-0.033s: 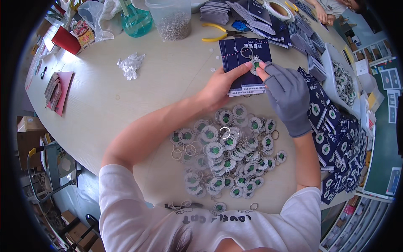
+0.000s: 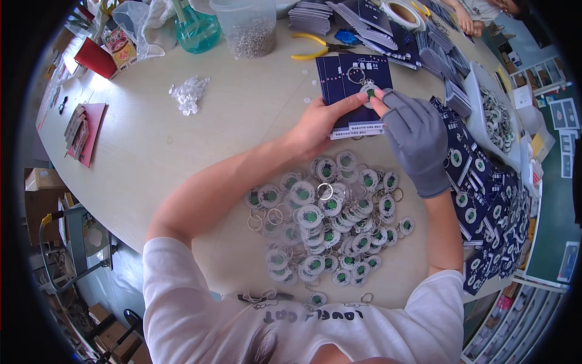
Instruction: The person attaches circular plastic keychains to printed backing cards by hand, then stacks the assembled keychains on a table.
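My bare left hand (image 2: 318, 124) grips a few dark blue printed cards (image 2: 357, 118), fanned slightly, with its thumb lying over the top one. On that card rests a round keychain (image 2: 367, 89) with a green centre and a metal ring. My right hand (image 2: 415, 136), in a grey glove with bare fingertips, pinches the keychain's right side against the card. Its other fingers curl inward. Below both hands, a heap of similar round keychains (image 2: 310, 216) with split rings spreads over the table.
Finished-looking cards with keychains (image 2: 479, 200) pile up at right, beside a white bin (image 2: 479, 100) of keychains. Farther back are yellow-handled pliers (image 2: 315, 46), card stacks (image 2: 309, 18), a tub of metal rings (image 2: 245, 30) and a green spray bottle (image 2: 197, 30). Clear plastic pieces (image 2: 189, 95) lie left.
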`<action>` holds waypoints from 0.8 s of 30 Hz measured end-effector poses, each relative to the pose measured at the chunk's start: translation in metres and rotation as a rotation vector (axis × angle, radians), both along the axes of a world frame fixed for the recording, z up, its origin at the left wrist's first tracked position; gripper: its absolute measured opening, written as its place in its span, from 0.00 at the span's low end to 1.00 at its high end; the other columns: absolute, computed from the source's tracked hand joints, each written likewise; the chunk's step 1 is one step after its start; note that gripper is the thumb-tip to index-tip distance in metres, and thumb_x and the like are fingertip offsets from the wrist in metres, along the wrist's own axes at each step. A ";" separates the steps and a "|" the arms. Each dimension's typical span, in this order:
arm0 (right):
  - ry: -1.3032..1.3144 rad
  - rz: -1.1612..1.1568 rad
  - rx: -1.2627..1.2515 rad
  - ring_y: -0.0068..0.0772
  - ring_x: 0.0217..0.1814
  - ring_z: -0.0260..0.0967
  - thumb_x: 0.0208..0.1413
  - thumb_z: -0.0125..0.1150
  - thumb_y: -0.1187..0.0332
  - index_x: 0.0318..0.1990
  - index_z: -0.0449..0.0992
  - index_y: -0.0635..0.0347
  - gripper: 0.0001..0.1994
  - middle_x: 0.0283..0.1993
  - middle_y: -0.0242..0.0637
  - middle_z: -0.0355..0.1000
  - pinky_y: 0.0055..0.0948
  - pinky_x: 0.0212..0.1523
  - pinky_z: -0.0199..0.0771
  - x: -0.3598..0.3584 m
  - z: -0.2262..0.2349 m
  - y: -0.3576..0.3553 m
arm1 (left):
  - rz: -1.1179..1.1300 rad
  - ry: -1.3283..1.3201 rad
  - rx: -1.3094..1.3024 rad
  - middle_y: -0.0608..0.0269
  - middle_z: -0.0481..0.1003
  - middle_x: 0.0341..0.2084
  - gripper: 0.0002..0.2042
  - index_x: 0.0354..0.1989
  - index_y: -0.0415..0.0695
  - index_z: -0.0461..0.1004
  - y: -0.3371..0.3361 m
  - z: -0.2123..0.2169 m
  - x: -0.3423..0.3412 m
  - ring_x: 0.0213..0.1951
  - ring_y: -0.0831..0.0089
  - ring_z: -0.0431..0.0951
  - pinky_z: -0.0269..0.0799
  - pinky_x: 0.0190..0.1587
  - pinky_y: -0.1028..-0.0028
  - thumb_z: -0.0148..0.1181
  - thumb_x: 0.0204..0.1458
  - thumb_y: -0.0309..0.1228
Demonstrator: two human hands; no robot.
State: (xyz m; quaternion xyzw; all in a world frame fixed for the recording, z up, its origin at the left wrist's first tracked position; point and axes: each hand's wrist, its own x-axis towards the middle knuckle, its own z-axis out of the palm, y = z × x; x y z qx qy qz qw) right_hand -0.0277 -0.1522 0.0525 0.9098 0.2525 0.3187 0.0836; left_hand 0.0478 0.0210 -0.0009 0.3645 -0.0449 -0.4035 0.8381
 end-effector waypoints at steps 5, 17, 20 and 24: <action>0.009 -0.011 0.000 0.32 0.51 0.74 0.52 0.63 0.71 0.49 0.77 0.55 0.16 0.50 0.30 0.75 0.33 0.49 0.71 -0.004 0.003 0.003 | -0.008 -0.077 -0.020 0.56 0.77 0.46 0.17 0.52 0.38 0.72 0.001 -0.001 0.001 0.46 0.66 0.80 0.79 0.49 0.66 0.63 0.57 0.30; 0.779 -0.118 1.379 0.13 0.34 0.67 0.56 0.66 0.65 0.41 0.82 0.65 0.12 0.33 0.26 0.78 0.18 0.36 0.67 0.008 0.005 0.000 | -0.071 -0.273 -0.003 0.63 0.77 0.47 0.17 0.55 0.41 0.71 0.001 -0.010 -0.002 0.48 0.75 0.77 0.74 0.51 0.72 0.62 0.58 0.30; 0.777 -0.141 1.371 0.12 0.33 0.66 0.56 0.66 0.65 0.41 0.82 0.64 0.11 0.32 0.27 0.78 0.18 0.34 0.66 0.007 0.005 0.000 | -0.113 -0.320 0.056 0.64 0.77 0.48 0.18 0.56 0.41 0.70 0.003 -0.009 0.000 0.49 0.76 0.76 0.73 0.52 0.72 0.63 0.59 0.32; 0.740 -0.170 1.356 0.12 0.33 0.67 0.55 0.67 0.66 0.41 0.83 0.64 0.11 0.33 0.28 0.79 0.18 0.34 0.66 0.008 0.000 -0.012 | -0.132 -0.336 0.028 0.61 0.76 0.49 0.18 0.56 0.40 0.70 0.002 -0.004 -0.002 0.50 0.73 0.76 0.73 0.53 0.71 0.61 0.59 0.31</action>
